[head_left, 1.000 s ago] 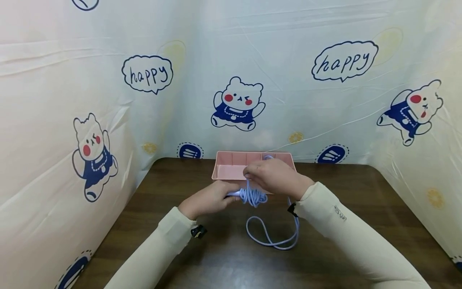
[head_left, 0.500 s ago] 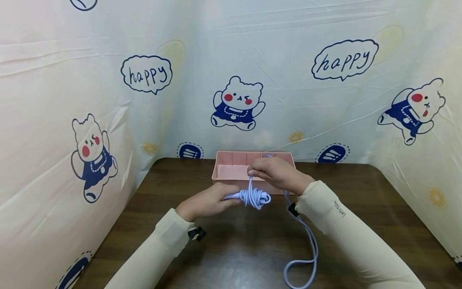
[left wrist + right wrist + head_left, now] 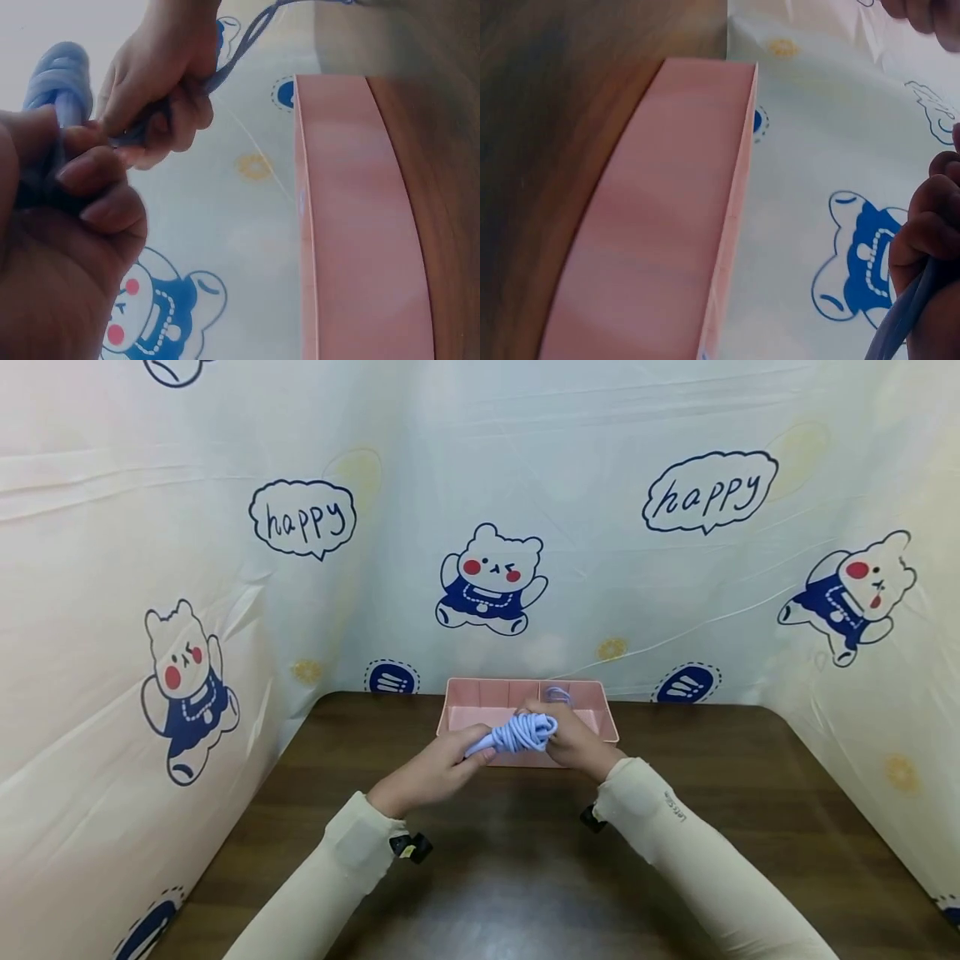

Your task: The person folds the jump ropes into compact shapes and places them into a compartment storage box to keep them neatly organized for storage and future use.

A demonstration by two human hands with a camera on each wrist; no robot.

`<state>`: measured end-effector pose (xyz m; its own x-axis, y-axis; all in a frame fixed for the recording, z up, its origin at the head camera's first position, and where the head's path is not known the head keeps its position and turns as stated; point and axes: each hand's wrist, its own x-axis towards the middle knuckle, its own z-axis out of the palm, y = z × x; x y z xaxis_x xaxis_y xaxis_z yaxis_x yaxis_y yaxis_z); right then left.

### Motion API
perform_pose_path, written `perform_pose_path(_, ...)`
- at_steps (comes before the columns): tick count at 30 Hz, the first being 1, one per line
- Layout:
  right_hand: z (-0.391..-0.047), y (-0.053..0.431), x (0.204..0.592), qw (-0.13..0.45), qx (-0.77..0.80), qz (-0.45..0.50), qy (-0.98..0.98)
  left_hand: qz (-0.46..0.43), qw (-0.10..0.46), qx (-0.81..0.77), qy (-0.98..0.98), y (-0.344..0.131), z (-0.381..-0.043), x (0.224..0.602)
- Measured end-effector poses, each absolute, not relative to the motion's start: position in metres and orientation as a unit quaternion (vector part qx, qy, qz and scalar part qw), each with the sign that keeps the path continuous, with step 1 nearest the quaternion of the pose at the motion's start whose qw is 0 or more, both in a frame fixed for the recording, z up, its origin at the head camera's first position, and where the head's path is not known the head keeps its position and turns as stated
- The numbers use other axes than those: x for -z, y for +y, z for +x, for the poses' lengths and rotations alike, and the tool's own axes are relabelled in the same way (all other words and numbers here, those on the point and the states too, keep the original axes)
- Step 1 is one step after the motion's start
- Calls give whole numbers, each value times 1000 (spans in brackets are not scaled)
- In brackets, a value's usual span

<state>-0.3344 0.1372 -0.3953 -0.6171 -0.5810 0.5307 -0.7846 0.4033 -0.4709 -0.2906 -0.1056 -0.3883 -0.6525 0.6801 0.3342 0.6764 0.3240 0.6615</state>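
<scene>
A light-blue cord is wound into a compact bundle (image 3: 523, 732), held up in front of the pink box (image 3: 471, 717). My left hand (image 3: 431, 770) pinches the bundle's left end between thumb and fingers. Partly behind the bundle, my right hand (image 3: 581, 742) grips the cord's running length. In the right wrist view its curled fingers (image 3: 930, 225) close round the strand (image 3: 904, 319). Two strands (image 3: 251, 41) trail away beyond the right hand in the left wrist view. That hand and the bundle hide the trailing part in the head view.
The box stands at the back of the brown wooden table (image 3: 480, 877), split by a divider. Its right compartment holds some blue cord (image 3: 558, 695). Behind and at both sides hangs a printed curtain (image 3: 390, 577).
My right hand has come down from above the bundle to behind its right side, pulling the cord round. The bundle has risen and tipped. The loose loop has left the tabletop.
</scene>
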Motion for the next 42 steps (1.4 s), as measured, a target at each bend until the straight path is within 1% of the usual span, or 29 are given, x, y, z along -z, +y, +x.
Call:
perform_pose_path(5,-331,131,405,123,-342,353,-862,393,-54,-430,811,-109,-294,383)
perform_pose_path(8,-328,128,407,100,-351,337,-868,379,-77,-416,823,-111,-298,381)
perform_pose_path(12,-323,124,409,75,-357,336,-868,349,-84,-407,840,-113,-301,382)
perform_pose_path(17,-315,119,407,70,-346,327,-877,311,-92,-408,854,-115,-306,384)
perform_pose_path(25,-302,115,401,47,-345,295,-890,292,-116,-402,860,-115,-310,385)
perform_pose_path(29,-294,112,397,63,-299,307,-901,274,-152,-381,870,-115,-313,385)
perform_pose_path(32,-287,110,393,94,-227,325,-913,262,-158,-363,880,-116,-314,384)
perform_pose_path(38,-270,109,376,189,-77,349,-914,227,-114,-338,906,-119,-319,382)
perform_pose_path(42,-261,112,361,229,-21,385,-894,223,-64,-322,918,-122,-321,383)
